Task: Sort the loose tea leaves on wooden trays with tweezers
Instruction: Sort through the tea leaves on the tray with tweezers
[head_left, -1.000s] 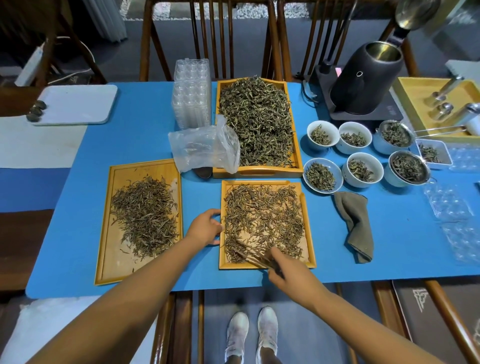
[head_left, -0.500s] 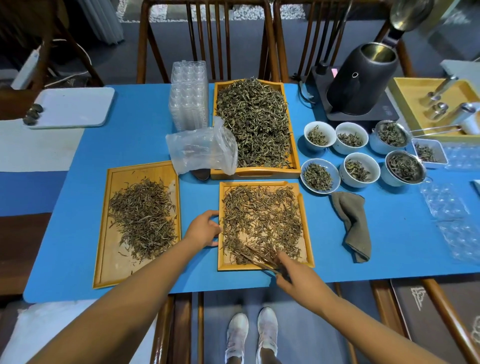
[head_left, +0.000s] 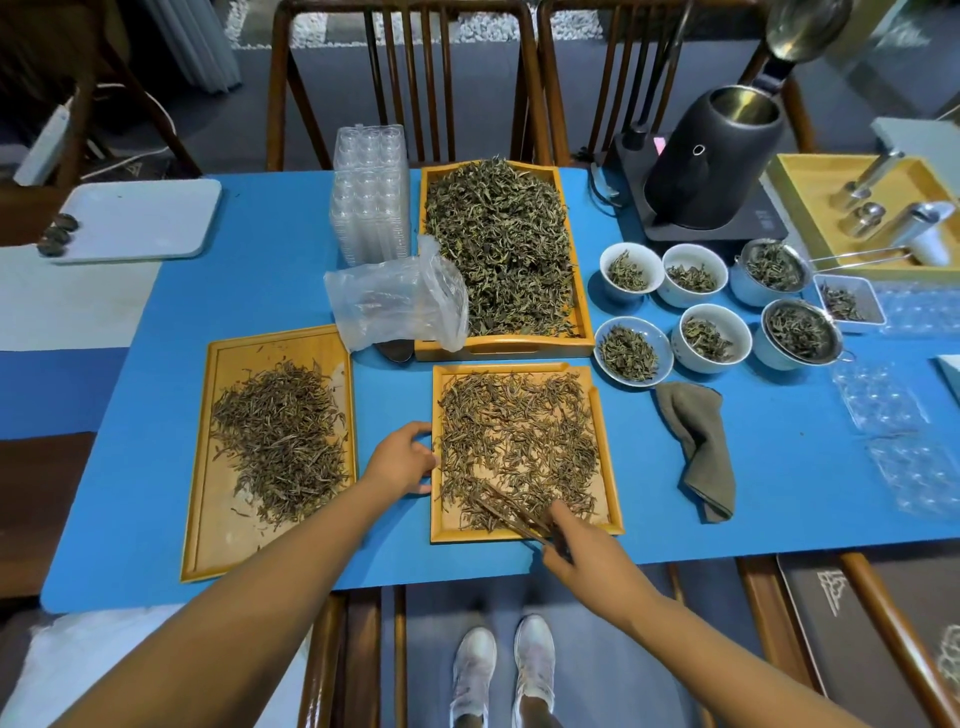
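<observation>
Wooden tweezers, thin and dark brown, are pinched between the thumb and curled fingers of the right hand. Their tips are lowered into the near left part of the loose tea leaves spread on the middle wooden tray; whether a leaf is caught between the tips cannot be told. The left hand is set against the tray's left rim, with fingers curved round the edge to steady it.

A picking step appears to be in hand: single leaves are being chosen from the thin, scattered layer. The next move is judged to call for a light squeeze on one leaf, then a lift and carry without dragging its neighbours.

To the left, a second wooden tray is seen, pale and shallow, with a denser heap of slim, needle-like brown leaves. Behind the middle tray a deeper tray is piled with greener, curlier leaves, and a crumpled clear plastic bag is slumped against it. Everything is laid on a smooth blue mat. Small white bowls of tea and a folded grey cloth are set to the right.
</observation>
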